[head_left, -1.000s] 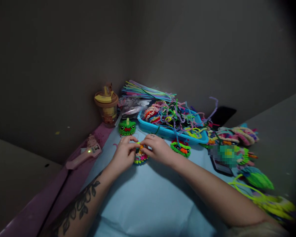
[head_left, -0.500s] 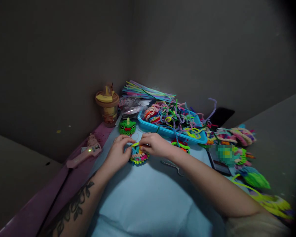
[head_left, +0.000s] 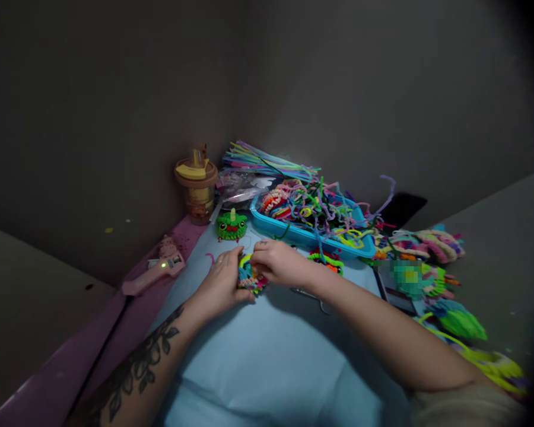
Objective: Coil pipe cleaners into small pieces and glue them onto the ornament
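Note:
Between my hands is a small round piece of multicoloured pipe cleaners (head_left: 248, 277), partly covered by my fingers. My left hand (head_left: 220, 280) grips it along its left side, thumb at the lower edge and fingers at the upper left. From the right, my right hand (head_left: 278, 261) pinches at its upper right part; the fingertips hide exactly what they hold. A pink strand (head_left: 210, 257) pokes out beside the left fingers. Just behind sits a green pipe-cleaner figure (head_left: 232, 226) with eyes and a pale horn. Scissors (head_left: 311, 296) lie partly under my right forearm.
A blue tray (head_left: 289, 232) heaped with pipe-cleaner pieces stands behind, with a bundle of straight pipe cleaners (head_left: 271, 161) beyond. At left are a lidded cup (head_left: 198, 193) and a pink glue gun (head_left: 153, 277) with its cord. More colourful pieces (head_left: 458, 320) and a phone lie right.
My left thumb has gone from the top of the round piece to its lower edge, and the left hand has turned. A pink strand now shows beside it. The right hand stays at the piece.

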Demonstrator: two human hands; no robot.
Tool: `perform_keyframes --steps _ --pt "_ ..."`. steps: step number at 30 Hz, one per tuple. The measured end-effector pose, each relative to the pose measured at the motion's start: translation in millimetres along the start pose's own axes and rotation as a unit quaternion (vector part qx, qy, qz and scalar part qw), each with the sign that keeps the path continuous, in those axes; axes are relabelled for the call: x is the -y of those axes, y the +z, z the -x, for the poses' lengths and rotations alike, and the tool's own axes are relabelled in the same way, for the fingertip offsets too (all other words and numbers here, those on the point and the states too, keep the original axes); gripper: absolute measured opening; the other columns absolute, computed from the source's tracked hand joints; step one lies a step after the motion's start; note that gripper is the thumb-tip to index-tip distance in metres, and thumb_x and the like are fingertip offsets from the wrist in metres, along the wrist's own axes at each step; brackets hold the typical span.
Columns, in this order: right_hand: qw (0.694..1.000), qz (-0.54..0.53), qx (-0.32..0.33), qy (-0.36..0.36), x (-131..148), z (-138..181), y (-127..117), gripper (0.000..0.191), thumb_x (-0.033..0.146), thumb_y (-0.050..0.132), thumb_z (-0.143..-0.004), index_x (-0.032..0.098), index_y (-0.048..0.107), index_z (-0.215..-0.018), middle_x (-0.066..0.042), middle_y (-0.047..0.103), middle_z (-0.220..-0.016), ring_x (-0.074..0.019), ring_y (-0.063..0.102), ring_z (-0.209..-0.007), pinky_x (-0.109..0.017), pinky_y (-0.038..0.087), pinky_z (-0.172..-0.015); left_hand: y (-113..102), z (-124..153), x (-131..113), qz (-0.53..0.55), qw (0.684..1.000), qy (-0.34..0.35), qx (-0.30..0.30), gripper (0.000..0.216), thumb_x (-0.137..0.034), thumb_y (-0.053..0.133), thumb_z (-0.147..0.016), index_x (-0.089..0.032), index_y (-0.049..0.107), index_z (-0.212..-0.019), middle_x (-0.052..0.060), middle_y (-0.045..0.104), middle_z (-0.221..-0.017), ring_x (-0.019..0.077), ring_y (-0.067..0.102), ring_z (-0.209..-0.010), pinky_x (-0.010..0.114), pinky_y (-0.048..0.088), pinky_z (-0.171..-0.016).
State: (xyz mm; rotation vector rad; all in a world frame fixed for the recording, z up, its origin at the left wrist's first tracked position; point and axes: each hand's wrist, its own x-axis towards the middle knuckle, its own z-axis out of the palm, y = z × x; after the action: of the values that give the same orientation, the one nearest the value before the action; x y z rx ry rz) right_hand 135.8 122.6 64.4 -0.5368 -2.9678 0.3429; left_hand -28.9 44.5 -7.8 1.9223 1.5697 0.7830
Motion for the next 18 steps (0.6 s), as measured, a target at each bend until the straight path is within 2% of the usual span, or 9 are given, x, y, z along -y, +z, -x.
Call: perform_keyframes --steps 4,9,15,18 --pt "0.999 -0.034 -0.028 -0.003 -5.9 2.0 2.7 0.009 0.01 0.059 -0.081 0.012 0.068 -0.081 -0.007 0.062 -0.076 -0.0153 0.054 -0.069 -0.025 0.04 -0.066 -3.1 -1.1 -1.4 0.035 0.999 0.0 0.011 0.099 -0.024 0.079 -0.06 -0.015 0.024 -0.142 0.02 0.046 -0.135 0.0354 0.046 -0.124 0.048 0.04 -0.099" --pt "0.997 -0.072 -0.041 0.0 -15.2 -0.6 1.4 0.006 0.016 0.062 -0.082 0.013 0.067 -0.08 -0.006 0.062 -0.076 -0.015 0.055 -0.07 -0.025 0.041 -0.065 -4.8 -7.1 -0.2 0.083 0.997 0.013 0.002 0.086 -0.006 0.059 -0.069 -0.019 0.02 -0.144 0.017 0.046 -0.138 0.0293 0.049 -0.122 0.043 0.042 -0.098" --pt "0.988 -0.146 -0.046 0.016 -27.6 -4.0 3.7 0.008 0.016 0.065 -0.08 0.013 0.068 -0.074 -0.003 0.06 -0.07 -0.0137 0.056 -0.067 -0.023 0.042 -0.064 -1.9 -14.1 9.0 0.143 0.989 0.025 0.03 0.085 -0.004 0.056 -0.07 -0.02 0.017 -0.144 0.017 0.051 -0.134 0.0241 0.06 -0.106 0.039 0.047 -0.089" --pt "0.986 -0.155 -0.051 0.02 -30.9 -3.9 5.4 0.007 0.015 0.065 -0.08 0.012 0.068 -0.074 -0.003 0.059 -0.068 -0.0136 0.056 -0.067 -0.023 0.042 -0.063 -1.0 -14.9 10.4 0.144 0.989 0.027 0.035 0.084 -0.004 0.056 -0.07 -0.019 0.018 -0.143 0.017 0.051 -0.133 0.0238 0.059 -0.106 0.037 0.048 -0.089"
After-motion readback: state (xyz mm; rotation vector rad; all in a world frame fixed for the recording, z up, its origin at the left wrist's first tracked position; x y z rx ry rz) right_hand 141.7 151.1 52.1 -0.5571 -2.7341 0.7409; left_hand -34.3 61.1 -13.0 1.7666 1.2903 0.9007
